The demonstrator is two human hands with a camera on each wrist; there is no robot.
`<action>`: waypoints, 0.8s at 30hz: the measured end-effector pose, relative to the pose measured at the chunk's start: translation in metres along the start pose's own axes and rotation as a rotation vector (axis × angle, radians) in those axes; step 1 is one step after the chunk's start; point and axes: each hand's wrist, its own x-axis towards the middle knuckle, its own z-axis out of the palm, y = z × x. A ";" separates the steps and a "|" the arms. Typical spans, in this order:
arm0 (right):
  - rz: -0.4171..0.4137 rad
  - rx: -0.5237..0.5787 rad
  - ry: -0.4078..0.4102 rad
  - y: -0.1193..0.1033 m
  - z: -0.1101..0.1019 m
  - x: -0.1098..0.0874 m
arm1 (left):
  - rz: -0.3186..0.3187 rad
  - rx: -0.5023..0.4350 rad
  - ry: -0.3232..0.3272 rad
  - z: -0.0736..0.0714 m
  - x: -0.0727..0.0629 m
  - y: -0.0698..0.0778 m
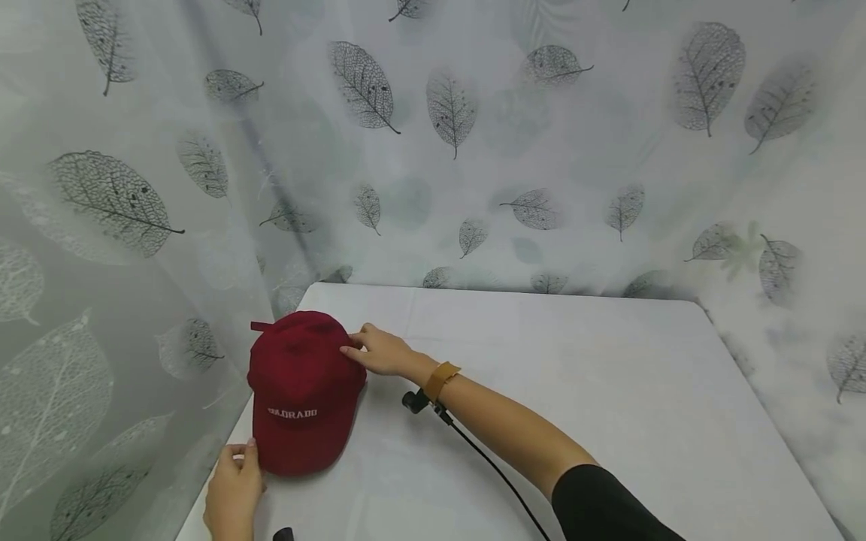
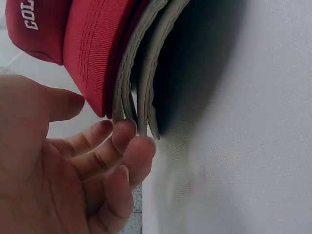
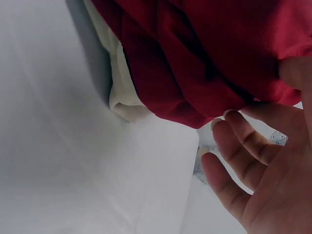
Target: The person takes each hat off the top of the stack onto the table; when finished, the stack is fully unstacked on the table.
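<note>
A red baseball cap (image 1: 301,376) with white "COLORADO" lettering sits at the table's left side, brim towards me. The left wrist view shows beige brims (image 2: 151,73) layered beneath the red brim (image 2: 100,53), so several caps appear stacked. My left hand (image 1: 234,492) is at the brim's front left corner; its loosely bent fingertips (image 2: 139,151) touch the brim edges, thumb beside the red one. At the crown's far right side, my right hand (image 1: 386,352) pinches the red fabric between thumb and index finger. Beige material (image 3: 124,92) shows below the red crown.
A white-covered table (image 1: 575,391) stretches away to the right. Leaf-patterned curtains (image 1: 487,150) hang behind it and along its left side. A black wrist camera (image 1: 415,401) with a cable sits by my right wrist, on a tan strap (image 1: 441,379).
</note>
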 end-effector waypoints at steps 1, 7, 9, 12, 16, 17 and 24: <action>-0.003 -0.003 0.010 -0.001 0.000 0.000 | 0.000 -0.004 -0.007 0.001 0.000 0.000; -0.005 0.017 0.119 0.000 0.002 0.005 | 0.005 -0.068 -0.022 0.004 0.006 -0.004; -0.008 0.059 0.142 -0.002 0.004 0.006 | 0.003 -0.119 -0.009 0.005 0.010 -0.010; -0.006 0.102 0.153 -0.004 0.007 0.006 | -0.020 -0.233 -0.002 0.005 0.013 -0.017; -0.009 0.102 0.148 -0.008 0.007 0.005 | -0.057 -0.406 -0.011 0.005 0.012 -0.023; -0.012 0.101 0.151 -0.009 0.006 0.005 | -0.057 -0.431 -0.006 0.005 0.011 -0.023; -0.015 0.058 0.172 -0.013 0.000 0.006 | -0.009 -0.385 0.038 0.008 0.007 -0.017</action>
